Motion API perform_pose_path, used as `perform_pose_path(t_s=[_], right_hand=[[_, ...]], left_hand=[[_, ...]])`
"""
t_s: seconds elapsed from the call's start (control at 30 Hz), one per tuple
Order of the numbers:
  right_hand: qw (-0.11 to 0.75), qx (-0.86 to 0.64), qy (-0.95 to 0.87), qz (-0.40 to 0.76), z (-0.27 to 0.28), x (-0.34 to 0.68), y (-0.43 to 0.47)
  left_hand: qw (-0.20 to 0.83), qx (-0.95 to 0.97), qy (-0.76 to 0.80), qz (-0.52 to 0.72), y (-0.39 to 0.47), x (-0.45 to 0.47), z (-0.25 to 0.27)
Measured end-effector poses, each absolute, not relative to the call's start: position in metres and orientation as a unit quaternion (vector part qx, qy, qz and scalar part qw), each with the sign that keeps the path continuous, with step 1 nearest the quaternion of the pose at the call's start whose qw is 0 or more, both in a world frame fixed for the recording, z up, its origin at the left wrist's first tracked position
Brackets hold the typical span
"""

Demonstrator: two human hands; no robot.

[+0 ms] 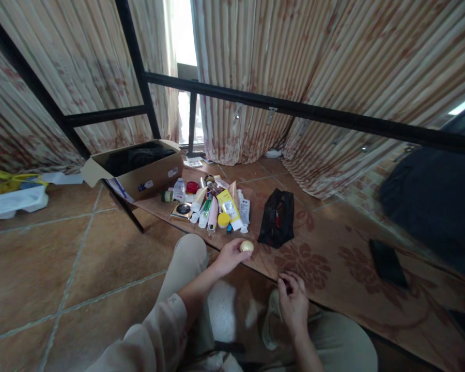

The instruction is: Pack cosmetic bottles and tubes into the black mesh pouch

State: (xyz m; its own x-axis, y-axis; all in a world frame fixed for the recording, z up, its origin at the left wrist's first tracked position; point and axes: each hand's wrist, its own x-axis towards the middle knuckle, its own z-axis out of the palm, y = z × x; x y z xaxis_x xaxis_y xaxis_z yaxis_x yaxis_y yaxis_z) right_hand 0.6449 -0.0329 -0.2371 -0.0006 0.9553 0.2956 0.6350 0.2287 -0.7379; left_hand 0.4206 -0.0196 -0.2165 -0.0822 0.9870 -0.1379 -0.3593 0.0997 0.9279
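Note:
My left hand [229,258] is closed around a small round cream-coloured jar [247,246], held near the front edge of the low table [333,281]. The jar's lower part is hidden by my fingers. At the same edge, further right, my right hand [294,299] rests with loosely curled fingers, a gap between thumb and fingers, and nothing visible in it. Beyond my left hand lies a cluster of cosmetics: a yellow tube [229,208], a pink tube [213,214], a yellow-lidded jar [223,220], a red-lidded jar [192,187] and a gold-edged compact [181,210].
A black mesh pouch [277,219] stands right of the cosmetics. An open cardboard box [155,178] with dark contents sits at the table's left end. A dark phone [388,263] lies on the right. A black metal bar [256,99] crosses in front of the curtains [251,51].

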Motion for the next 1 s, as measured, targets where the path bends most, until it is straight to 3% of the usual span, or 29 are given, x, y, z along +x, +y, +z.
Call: perform_pose_path(t_s=[1.0], right_hand=[[0.379, -0.595, -0.690, 0.163, -0.246, 0.649, -0.030]], left_hand=[[0.606, 0.300, 0.384, 0.629, -0.016, 0.427, -0.229]])
